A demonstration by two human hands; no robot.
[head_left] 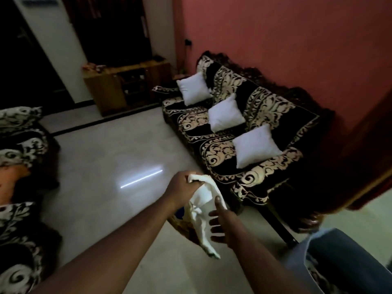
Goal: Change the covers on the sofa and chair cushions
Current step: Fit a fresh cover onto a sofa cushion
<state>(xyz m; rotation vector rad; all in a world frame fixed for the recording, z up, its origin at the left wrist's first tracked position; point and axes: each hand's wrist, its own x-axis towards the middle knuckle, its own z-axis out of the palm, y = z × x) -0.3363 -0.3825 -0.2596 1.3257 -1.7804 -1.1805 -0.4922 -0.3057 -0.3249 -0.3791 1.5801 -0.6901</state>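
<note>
1. Above the pale floor (101, 166), the left hand (182, 185) grips the top of a white cushion cover (203, 209), which hangs down.
2. The right hand (220, 221) lies beside the cover, fingers spread, thumb touching it.
3. On the patterned sofa (222, 149), three bare white cushions (226, 113) lean against the backrest.

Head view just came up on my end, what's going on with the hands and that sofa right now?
A person stands over a pale floor, holding a cream cloth, probably a cushion cover. The left hand grips its bunched top, and the right hand lies open against the hanging part, thumb on the fabric. Ahead, the black-and-cream patterned sofa carries three plain white cushions propped along its backrest, all uncovered. None is being dressed yet.
</note>
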